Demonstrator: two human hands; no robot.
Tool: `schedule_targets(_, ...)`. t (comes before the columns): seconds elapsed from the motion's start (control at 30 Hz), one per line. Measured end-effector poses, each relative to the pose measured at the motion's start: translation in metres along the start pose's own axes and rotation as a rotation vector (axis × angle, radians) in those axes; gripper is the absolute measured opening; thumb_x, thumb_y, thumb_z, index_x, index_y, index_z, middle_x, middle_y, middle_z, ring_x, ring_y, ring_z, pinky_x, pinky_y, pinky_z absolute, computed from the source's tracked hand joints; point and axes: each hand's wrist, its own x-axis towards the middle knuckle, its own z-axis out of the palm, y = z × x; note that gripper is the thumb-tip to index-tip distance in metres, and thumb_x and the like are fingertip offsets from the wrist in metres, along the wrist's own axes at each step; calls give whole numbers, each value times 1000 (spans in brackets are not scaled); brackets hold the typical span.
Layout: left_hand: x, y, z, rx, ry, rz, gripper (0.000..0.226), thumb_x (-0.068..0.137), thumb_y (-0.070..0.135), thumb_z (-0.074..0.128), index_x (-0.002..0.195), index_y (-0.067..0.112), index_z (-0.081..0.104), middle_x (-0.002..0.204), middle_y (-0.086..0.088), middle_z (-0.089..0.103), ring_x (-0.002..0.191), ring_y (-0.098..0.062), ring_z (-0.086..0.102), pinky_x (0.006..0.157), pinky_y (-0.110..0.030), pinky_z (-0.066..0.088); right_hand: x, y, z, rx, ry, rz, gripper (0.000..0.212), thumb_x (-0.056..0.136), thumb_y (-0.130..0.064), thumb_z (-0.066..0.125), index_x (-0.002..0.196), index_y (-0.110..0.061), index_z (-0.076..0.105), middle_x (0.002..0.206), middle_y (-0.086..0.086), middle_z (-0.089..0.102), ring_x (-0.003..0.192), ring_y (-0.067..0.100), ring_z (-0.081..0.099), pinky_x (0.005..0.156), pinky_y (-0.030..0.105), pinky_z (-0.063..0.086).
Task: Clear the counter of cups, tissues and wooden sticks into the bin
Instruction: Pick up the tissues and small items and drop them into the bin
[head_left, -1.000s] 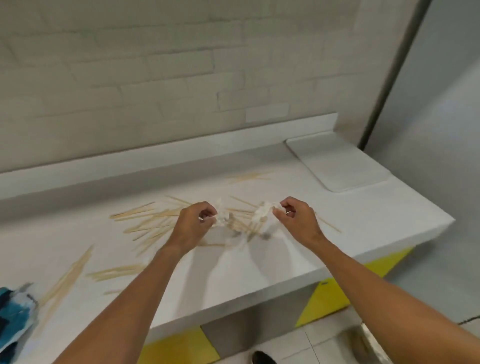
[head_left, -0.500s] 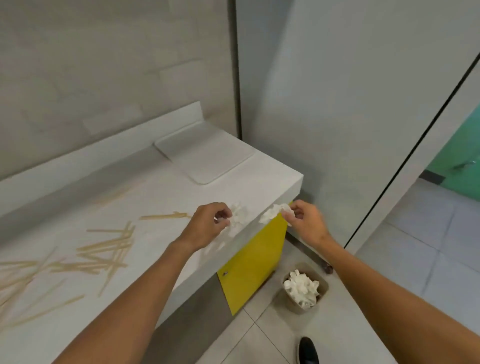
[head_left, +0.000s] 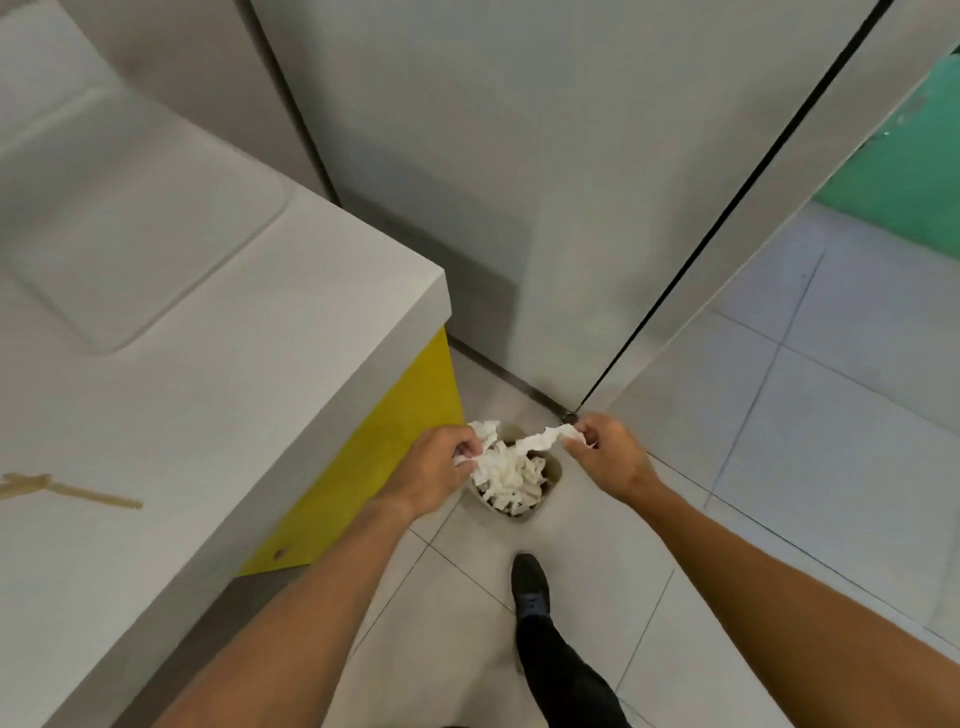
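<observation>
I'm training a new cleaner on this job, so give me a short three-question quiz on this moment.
1. True or false: the left hand and right hand each pinch tissue above the bin.
2. What lies on the counter? A cups, B wooden sticks, C tissues.
3. Fill in: the bin stands on the ___.
Key: 1 true; 2 B; 3 floor.
</observation>
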Motion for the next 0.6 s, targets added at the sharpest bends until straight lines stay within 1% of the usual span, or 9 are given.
schedule_targets(0.07, 18, -22, 29, -11, -31, -47, 12, 83, 0, 69, 87, 12, 68, 85, 3, 63, 74, 2, 54, 66, -7, 40, 21, 25, 17, -39, -29, 38, 16, 92, -31, 60, 90, -15, 64, 80, 1, 62, 75, 18, 57, 64, 31, 45)
schedule_targets(0.17, 44, -59, 73, -9, -62, -108, 12, 84, 1, 67, 90, 11, 68, 88, 0, 64, 80, -5, 55, 70, -12, 43, 56, 58, 51, -73, -76, 80, 13, 91, -28, 61, 92, -15, 64, 83, 2, 63, 76, 18, 58, 64, 28, 43)
schedule_targets(0.3, 76, -113, 131, -20, -68, -193, 13, 84, 4, 63, 89, 15, 66, 90, -1, 65, 84, -10, 58, 67, -18, 44, 101, 106, 105, -86, -125, 142, 15, 91, -26, 61, 93, -12, 63, 85, 5, 63, 78, 22, 59, 67, 32, 48)
schedule_targets(0.37, 90, -136, 156, -24, -70, -224, 13, 86, 6, 62, 89, 19, 65, 91, 0, 65, 86, -10, 59, 66, -17, 42, 118, 128, 128, -77, -133, 187, 13, 91, -25, 61, 92, -12, 61, 84, 5, 62, 80, 23, 59, 68, 33, 49)
schedule_targets(0.43, 103, -156, 177, -25, -71, -246, 13, 88, 6, 61, 92, 17, 66, 92, 1, 66, 89, -11, 60, 65, -13, 41, 134, 148, 148, -66, -138, 221, 11, 91, -25, 60, 91, -14, 59, 84, 3, 60, 80, 22, 59, 66, 31, 49)
schedule_targets(0.53, 120, -174, 199, -27, -75, -264, 19, 89, 4, 61, 106, 10, 67, 101, 1, 64, 93, -10, 58, 65, -6, 37, 151, 169, 169, -26, -170, 257, 10, 90, -27, 61, 91, -18, 56, 90, 1, 60, 78, 17, 56, 61, 24, 43)
schedule_targets(0.6, 127, -182, 207, -35, -83, -269, 25, 88, 6, 64, 113, 10, 64, 107, 0, 62, 96, -9, 56, 66, -4, 37, 158, 177, 178, 3, -196, 266, 11, 90, -28, 62, 94, -19, 56, 98, -2, 59, 85, 16, 55, 68, 23, 42)
